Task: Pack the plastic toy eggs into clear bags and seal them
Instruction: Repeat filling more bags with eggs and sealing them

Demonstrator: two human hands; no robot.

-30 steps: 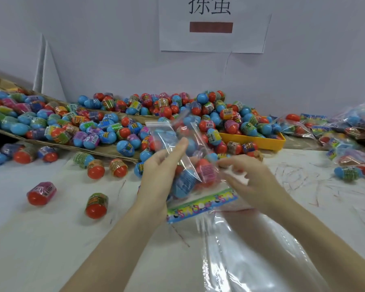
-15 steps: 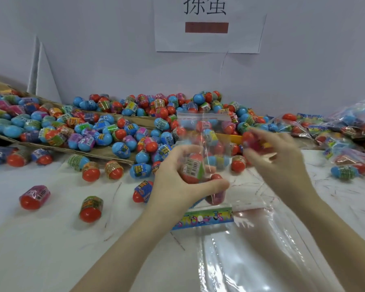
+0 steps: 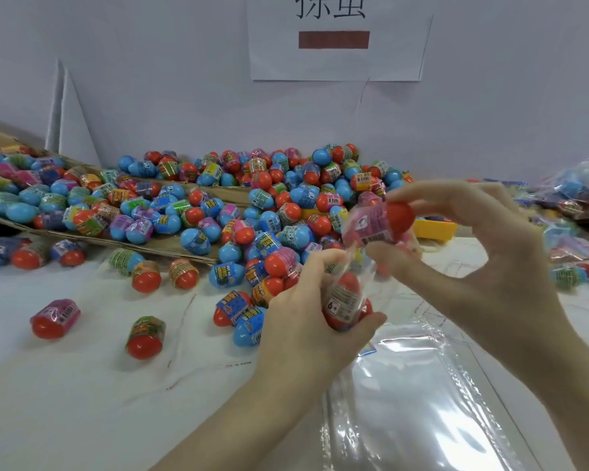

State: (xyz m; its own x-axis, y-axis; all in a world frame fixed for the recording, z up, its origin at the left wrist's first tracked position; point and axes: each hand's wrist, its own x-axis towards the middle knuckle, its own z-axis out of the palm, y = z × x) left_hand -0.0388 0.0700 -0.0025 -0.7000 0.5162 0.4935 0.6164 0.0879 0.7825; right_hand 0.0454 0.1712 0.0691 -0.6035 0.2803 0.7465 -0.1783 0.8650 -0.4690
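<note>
My left hand (image 3: 306, 321) grips a clear bag (image 3: 346, 300) at the table's middle, with a red-tipped egg showing inside it. Just above the bag's mouth, my right hand (image 3: 483, 266) pinches a pink-wrapped egg with a red end (image 3: 378, 222) between thumb and fingers. A large heap of blue and red toy eggs (image 3: 218, 212) lies behind both hands, spread over flattened cardboard (image 3: 157, 246).
A stack of empty clear bags (image 3: 422, 402) lies at the front right. Filled bags (image 3: 578, 212) pile up at the far right beside a yellow tray (image 3: 436, 229). Loose eggs (image 3: 55, 317) sit scattered at the left on the white table (image 3: 82, 385).
My right hand drew back from the heap with a pink and red egg and now holds it over the bag. My left hand tilted the bag lower.
</note>
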